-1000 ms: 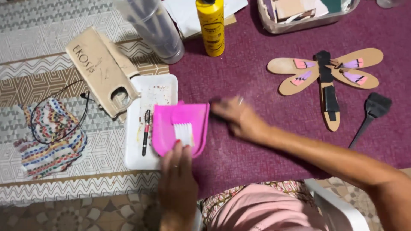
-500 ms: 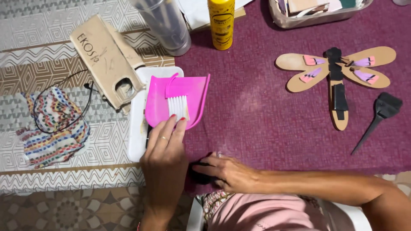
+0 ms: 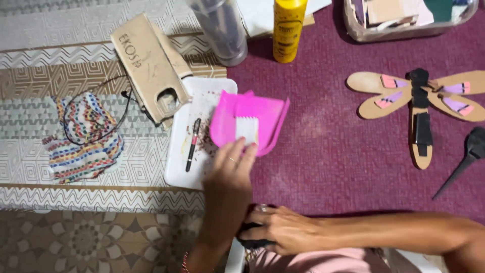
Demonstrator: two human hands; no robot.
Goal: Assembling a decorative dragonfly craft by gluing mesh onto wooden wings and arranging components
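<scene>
I see a maroon cloth [image 3: 343, 151] over the right side, zigzag-patterned mats [image 3: 60, 76] on the left, floral-patterned tile floor [image 3: 76, 242] at the lower left corner, soft even light.

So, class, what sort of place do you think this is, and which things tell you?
Probably a home craft table: a half-painted cardboard dragonfly, a yellow glue bottle and a black brush lie on a maroon cloth.

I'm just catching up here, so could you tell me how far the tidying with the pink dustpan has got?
Debris already lies on the white tray beside a pen. In hand: the left hand holds the pink dustpan over the tray's edge; the right hand grips something dark near the body. The dragonfly cutout and brush remain out.
</scene>
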